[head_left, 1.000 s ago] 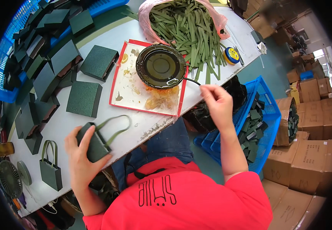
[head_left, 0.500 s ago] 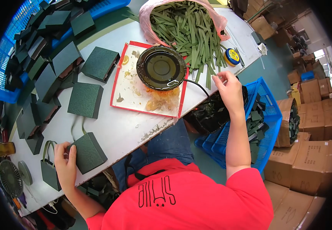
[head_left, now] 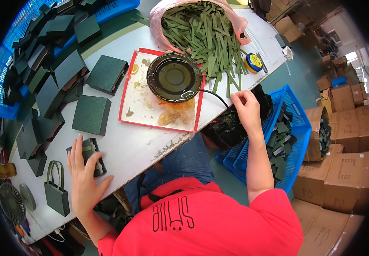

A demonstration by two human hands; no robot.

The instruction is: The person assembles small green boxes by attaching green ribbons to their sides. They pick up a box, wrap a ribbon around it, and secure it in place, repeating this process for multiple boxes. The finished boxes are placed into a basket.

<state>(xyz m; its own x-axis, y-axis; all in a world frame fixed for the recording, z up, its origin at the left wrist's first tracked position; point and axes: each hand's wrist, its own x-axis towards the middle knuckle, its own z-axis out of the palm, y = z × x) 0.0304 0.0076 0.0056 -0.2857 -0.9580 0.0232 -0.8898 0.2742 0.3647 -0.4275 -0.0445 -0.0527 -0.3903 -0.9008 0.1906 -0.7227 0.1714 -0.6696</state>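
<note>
My left hand (head_left: 83, 179) is spread open over a small dark green box (head_left: 94, 151), its fingertips at the box's edge. The box shows a narrower side now, with a paler green strip across it; my fingers hide part of it. Beside my wrist stands a dark green box with a ribbon handle (head_left: 56, 194). My right hand (head_left: 248, 113) is at the table's edge, thumb and forefinger pinched together close to the hanging ends of the green ribbon strips (head_left: 208, 40). Whatever is in that pinch is too small to make out.
A black round pan (head_left: 174, 77) with dark liquid sits on a red-rimmed white board (head_left: 129, 109). More green boxes (head_left: 91, 114) crowd the left. A pink bag (head_left: 157, 27), a yellow-and-blue tin (head_left: 253, 62), blue crates (head_left: 297, 141) and a small fan (head_left: 12, 204) surround the table.
The box at my left hand has turned from its broad textured face to a narrower side. My left fingers have spread off it. My right hand has shifted slightly down and left, fingertips closing.
</note>
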